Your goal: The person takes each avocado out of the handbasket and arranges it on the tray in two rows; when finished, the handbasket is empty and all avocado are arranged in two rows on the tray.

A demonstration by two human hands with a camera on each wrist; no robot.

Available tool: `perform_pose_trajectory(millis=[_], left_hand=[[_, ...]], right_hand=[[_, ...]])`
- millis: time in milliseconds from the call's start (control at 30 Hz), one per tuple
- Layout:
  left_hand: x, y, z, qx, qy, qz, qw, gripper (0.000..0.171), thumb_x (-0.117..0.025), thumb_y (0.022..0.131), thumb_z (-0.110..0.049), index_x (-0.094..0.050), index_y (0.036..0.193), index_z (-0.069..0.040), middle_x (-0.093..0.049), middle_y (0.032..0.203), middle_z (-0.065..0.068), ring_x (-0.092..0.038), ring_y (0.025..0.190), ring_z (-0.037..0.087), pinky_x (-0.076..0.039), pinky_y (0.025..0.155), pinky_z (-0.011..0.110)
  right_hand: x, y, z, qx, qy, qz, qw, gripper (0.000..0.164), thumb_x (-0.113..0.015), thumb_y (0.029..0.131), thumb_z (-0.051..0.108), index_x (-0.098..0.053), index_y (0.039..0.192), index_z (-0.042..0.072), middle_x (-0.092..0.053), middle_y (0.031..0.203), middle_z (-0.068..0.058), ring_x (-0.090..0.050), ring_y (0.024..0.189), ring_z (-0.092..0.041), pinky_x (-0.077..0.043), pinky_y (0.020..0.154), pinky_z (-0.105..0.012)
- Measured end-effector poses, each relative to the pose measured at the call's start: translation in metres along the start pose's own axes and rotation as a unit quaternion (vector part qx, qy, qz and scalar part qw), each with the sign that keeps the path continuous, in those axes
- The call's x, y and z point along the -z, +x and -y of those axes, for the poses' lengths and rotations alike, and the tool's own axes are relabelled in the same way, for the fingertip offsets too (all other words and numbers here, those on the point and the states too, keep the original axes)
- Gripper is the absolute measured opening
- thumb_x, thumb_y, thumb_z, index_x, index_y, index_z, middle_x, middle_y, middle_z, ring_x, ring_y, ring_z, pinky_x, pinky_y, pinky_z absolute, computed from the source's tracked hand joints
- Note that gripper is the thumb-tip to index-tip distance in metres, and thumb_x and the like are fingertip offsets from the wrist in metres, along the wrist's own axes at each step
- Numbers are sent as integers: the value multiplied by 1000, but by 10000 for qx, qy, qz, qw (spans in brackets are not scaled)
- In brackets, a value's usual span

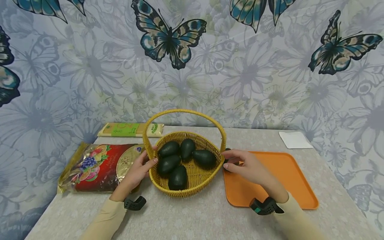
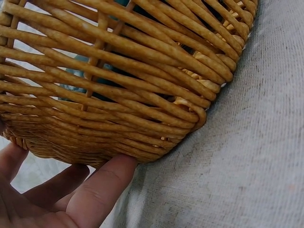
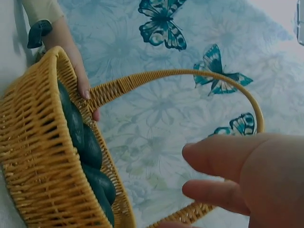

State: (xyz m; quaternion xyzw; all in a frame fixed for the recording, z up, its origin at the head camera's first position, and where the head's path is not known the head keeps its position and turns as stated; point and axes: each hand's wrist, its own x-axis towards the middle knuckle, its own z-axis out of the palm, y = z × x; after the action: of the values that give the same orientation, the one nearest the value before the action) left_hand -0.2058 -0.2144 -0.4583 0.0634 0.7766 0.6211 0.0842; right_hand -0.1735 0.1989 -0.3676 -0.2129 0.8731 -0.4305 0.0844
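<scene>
A yellow wicker basket (image 1: 195, 191) with a tall arched handle (image 1: 183, 110) stands on the table, holding several dark green avocados (image 1: 178, 177). At its left side my left hand (image 1: 138, 170) grips the rim by the handle's base, thumb over the edge. Fingers (image 2: 102, 190) of that hand press against the outer weave (image 2: 95, 128) in the left wrist view. My right hand (image 1: 247, 166) is at the basket's right end, fingers loosely extended, fingertips right by the handle's base. A dark object (image 1: 226, 160) shows partly behind those fingers, mostly hidden.
An orange tray (image 1: 288, 180) lies under and beyond my right forearm. Left of the basket are a red fruit-print bag (image 1: 102, 166) and, behind it, a long green-and-cream packet (image 1: 127, 130). A white square (image 1: 295, 140) lies at the back right, before a butterfly-patterned backdrop (image 1: 249, 83).
</scene>
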Motion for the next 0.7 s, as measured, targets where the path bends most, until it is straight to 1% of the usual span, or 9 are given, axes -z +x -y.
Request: perform_pose_trajectory(millis=[67, 200, 300, 500, 633, 700], left_hand=[[0, 0, 1, 15, 1, 6, 10000, 60, -56, 106, -30, -32, 160, -19, -42, 155, 26, -55, 127, 40, -63, 79, 41], [0, 0, 2, 24, -20, 9, 10000, 60, -56, 106, -30, -32, 160, -20, -42, 155, 25, -55, 127, 39, -63, 79, 41], [1, 0, 1, 11, -27, 10, 10000, 60, -56, 106, -30, -32, 160, -19, -41, 155, 25, -54, 128, 40, -63, 79, 41], [0, -1, -2, -38, -40, 25, 10000, 60, -56, 106, -28, -31, 160, -18, -39, 157, 25, -52, 131, 43, -63, 81, 43], [1, -1, -2, -22, -31, 22, 10000, 60, -56, 106, -28, -31, 160, -18, -39, 158, 25, -51, 132, 43, -63, 81, 43], [0, -1, -2, -23, -25, 15, 10000, 60, -56, 106, -28, -31, 160, -17, -39, 158, 25, -52, 131, 43, -63, 81, 43]], right_hand=[[-4, -1, 5, 105, -83, -5, 9999, 41, -68, 99, 28, -64, 136, 12, -68, 132, -14, -68, 108, -21, -56, 85, -31], [-11, 1, 14, 252, -34, 127, 9996, 39, -69, 99, 31, -65, 135, 17, -67, 131, -12, -69, 106, -18, -57, 84, -28], [-18, 9, 18, 405, 7, 293, 9987, 40, -68, 99, 31, -64, 137, 18, -67, 133, -11, -68, 107, -18, -57, 85, -28], [-33, 30, 23, 731, 132, 524, 9959, 40, -67, 100, 27, -64, 138, 15, -65, 137, -16, -68, 109, -23, -57, 86, -32], [-39, 42, 27, 710, 177, 584, 9956, 40, -65, 100, 25, -63, 138, 14, -64, 137, -18, -69, 112, -27, -57, 90, -36], [-42, 48, 26, 649, 158, 618, 9959, 40, -64, 101, 27, -62, 139, 14, -64, 138, -18, -68, 113, -28, -57, 91, -38]])
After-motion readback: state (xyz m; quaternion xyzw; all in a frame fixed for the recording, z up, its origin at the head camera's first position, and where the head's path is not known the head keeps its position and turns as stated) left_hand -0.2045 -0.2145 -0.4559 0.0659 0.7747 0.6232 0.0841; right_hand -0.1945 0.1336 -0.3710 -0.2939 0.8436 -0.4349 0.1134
